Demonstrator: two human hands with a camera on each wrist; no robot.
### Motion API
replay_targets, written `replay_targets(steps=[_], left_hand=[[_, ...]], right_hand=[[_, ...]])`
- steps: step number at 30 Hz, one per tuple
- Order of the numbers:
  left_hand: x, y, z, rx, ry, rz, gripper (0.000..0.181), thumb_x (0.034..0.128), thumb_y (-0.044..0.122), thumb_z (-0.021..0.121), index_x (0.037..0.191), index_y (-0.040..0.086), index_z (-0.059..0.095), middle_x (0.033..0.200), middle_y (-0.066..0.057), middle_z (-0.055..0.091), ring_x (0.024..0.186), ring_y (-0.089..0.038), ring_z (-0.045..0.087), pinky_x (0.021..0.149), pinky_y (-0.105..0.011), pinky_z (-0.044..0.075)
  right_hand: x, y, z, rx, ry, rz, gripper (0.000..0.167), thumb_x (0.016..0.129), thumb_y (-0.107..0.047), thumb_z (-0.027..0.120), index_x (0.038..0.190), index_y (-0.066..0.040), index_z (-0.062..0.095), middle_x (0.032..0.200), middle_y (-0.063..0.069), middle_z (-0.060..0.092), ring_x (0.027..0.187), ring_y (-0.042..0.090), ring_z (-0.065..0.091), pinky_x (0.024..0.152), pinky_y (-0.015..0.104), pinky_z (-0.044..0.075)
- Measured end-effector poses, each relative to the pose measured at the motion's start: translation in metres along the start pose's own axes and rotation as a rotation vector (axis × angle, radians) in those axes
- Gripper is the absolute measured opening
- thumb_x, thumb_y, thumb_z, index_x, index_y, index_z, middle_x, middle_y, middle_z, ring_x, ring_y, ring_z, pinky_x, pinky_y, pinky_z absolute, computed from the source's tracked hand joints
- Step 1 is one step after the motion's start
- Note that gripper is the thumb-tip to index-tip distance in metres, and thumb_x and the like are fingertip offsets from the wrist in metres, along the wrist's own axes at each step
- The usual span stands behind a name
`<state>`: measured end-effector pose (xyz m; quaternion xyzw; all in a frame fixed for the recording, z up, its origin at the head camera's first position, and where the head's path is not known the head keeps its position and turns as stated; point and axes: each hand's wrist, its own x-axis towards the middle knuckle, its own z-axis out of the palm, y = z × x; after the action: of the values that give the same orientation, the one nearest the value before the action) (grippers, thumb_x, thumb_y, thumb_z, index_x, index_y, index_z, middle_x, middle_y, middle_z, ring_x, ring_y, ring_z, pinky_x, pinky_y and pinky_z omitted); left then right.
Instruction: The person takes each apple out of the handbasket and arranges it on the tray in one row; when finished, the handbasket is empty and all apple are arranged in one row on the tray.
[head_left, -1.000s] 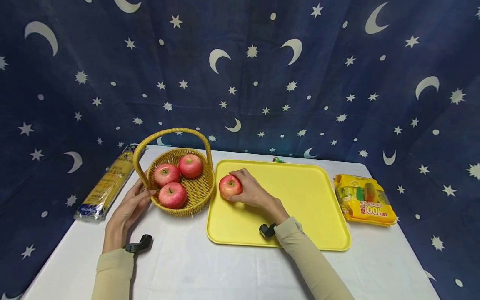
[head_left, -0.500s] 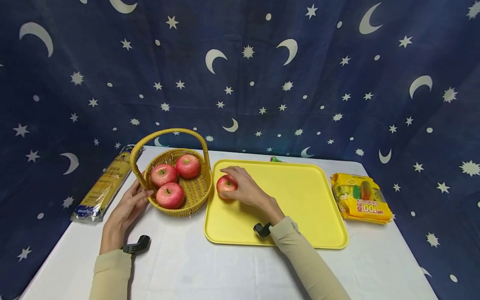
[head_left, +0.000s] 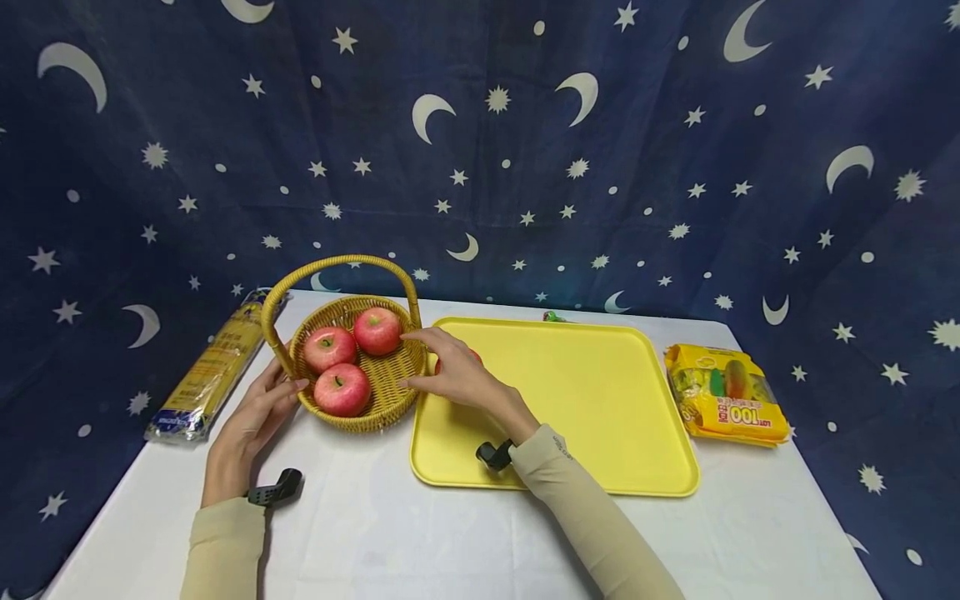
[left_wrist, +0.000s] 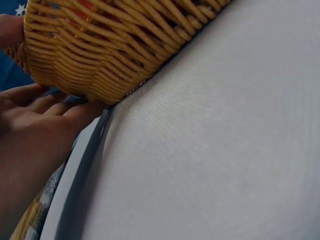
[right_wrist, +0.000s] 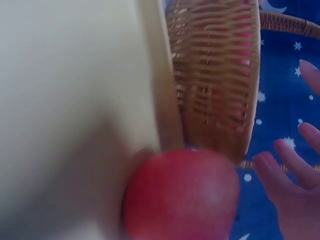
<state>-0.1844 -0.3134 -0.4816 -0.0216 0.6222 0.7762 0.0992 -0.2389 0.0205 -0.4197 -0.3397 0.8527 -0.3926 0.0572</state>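
Two bare hands are at work in the head view: the left hand (head_left: 258, 417) holds the near left side of a wicker basket (head_left: 363, 423), its thumb at the rim, while the right hand (head_left: 465, 377) holds nothing, thumb and fingers spread, the fingertips at the basket's right rim; whether they touch it cannot be told from here. Three red apples (head_left: 342, 390) sit in the basket under its arched handle (head_left: 352, 261). Beneath the right hand, mostly hidden by it, a fourth apple (right_wrist: 182, 195) lies at the left end of a yellow tray (head_left: 577, 400), just beside the basket. Left of the basket lies a long plastic packet (head_left: 221, 362) with blue ends and yellow contents; right of the tray is a yellow bag (head_left: 723, 396) printed with "100". All rest on a white-covered tabletop (head_left: 375, 533), with dark blue cloth (head_left: 487, 133) patterned with moons and stars behind. From the left wrist, the thumb shows against the basket's upper wall and the fingers reach under its lower side; a bit of red shows through the weave, and part of the packet appears at lower left. From the right wrist, the fourth apple fills the lower middle, near the tray's rim, the basket wall rising past it; the right hand's spread fingers appear at the right edge, apart from the apple.
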Motion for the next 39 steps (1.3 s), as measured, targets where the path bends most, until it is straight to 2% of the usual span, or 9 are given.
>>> replay_targets(steps=[5, 11, 16, 21, 25, 31, 34, 39], left_hand=[[0.000, 0.000, 0.000, 0.002, -0.003, 0.017, 0.090, 0.1008, 0.003, 0.054, 0.167, 0.018, -0.005, 0.173, -0.017, -0.004, 0.152, -0.020, 0.022, 0.100, -0.009, 0.045], [0.000, 0.002, -0.002, 0.017, -0.006, 0.013, 0.090, 0.1004, 0.004, 0.055, 0.167, 0.020, -0.004, 0.174, -0.014, -0.005, 0.156, -0.024, 0.015, 0.100, -0.009, 0.045], [0.001, 0.002, -0.002, 0.009, -0.003, 0.008, 0.091, 0.1003, 0.004, 0.054, 0.167, 0.021, -0.005, 0.174, -0.013, -0.006, 0.158, -0.026, 0.011, 0.102, -0.009, 0.044], [0.002, 0.001, -0.002, 0.004, -0.009, 0.010, 0.090, 0.1003, 0.003, 0.054, 0.167, 0.022, -0.004, 0.174, -0.012, -0.005, 0.158, -0.026, 0.011, 0.104, -0.011, 0.043], [0.003, 0.000, -0.001, 0.020, -0.029, 0.034, 0.089, 0.1005, 0.002, 0.052, 0.167, 0.022, -0.003, 0.174, -0.012, -0.005, 0.158, -0.026, 0.010, 0.112, -0.016, 0.039], [0.003, -0.001, 0.001, 0.026, -0.026, 0.025, 0.090, 0.1002, 0.003, 0.053, 0.167, 0.026, -0.005, 0.174, -0.010, -0.007, 0.159, -0.029, 0.004, 0.120, -0.022, 0.032], [0.003, -0.002, 0.001, 0.022, -0.034, 0.029, 0.090, 0.1005, 0.003, 0.051, 0.167, 0.025, -0.005, 0.174, -0.011, -0.008, 0.159, -0.029, 0.004, 0.117, -0.020, 0.034], [0.000, -0.004, -0.001, 0.014, -0.033, 0.034, 0.088, 0.1021, 0.003, 0.051, 0.167, 0.024, -0.005, 0.174, -0.013, -0.008, 0.156, -0.023, 0.015, 0.105, -0.011, 0.043]], right_hand=[[0.012, -0.009, 0.008, -0.033, -0.086, 0.039, 0.069, 0.089, -0.033, 0.080, 0.150, -0.014, 0.051, 0.149, 0.007, 0.054, 0.137, 0.026, 0.050, 0.117, 0.044, 0.041], [0.028, -0.017, 0.020, -0.068, -0.163, 0.023, 0.068, 0.090, -0.034, 0.079, 0.148, -0.013, 0.053, 0.148, 0.003, 0.055, 0.136, 0.024, 0.051, 0.117, 0.036, 0.041], [0.042, -0.025, 0.030, -0.108, -0.218, 0.018, 0.068, 0.089, -0.035, 0.080, 0.147, -0.010, 0.054, 0.147, 0.004, 0.057, 0.136, 0.022, 0.051, 0.118, 0.033, 0.039], [0.051, -0.032, 0.040, -0.164, -0.282, 0.036, 0.069, 0.089, -0.036, 0.080, 0.148, -0.013, 0.052, 0.149, 0.004, 0.056, 0.140, 0.021, 0.047, 0.119, 0.032, 0.037], [0.056, -0.035, 0.047, -0.187, -0.307, 0.050, 0.072, 0.087, -0.038, 0.082, 0.148, -0.014, 0.051, 0.147, 0.002, 0.057, 0.138, 0.019, 0.049, 0.117, 0.027, 0.039], [0.060, -0.038, 0.057, -0.237, -0.326, 0.070, 0.079, 0.087, -0.040, 0.082, 0.152, -0.012, 0.046, 0.147, 0.004, 0.057, 0.134, 0.017, 0.052, 0.115, 0.025, 0.041], [0.061, -0.040, 0.063, -0.251, -0.331, 0.078, 0.082, 0.088, -0.039, 0.081, 0.154, -0.010, 0.042, 0.148, 0.005, 0.055, 0.136, 0.017, 0.052, 0.115, 0.025, 0.041], [0.061, -0.042, 0.070, -0.250, -0.329, 0.070, 0.082, 0.089, -0.036, 0.080, 0.154, -0.008, 0.039, 0.146, 0.005, 0.056, 0.134, 0.015, 0.053, 0.114, 0.023, 0.042]])
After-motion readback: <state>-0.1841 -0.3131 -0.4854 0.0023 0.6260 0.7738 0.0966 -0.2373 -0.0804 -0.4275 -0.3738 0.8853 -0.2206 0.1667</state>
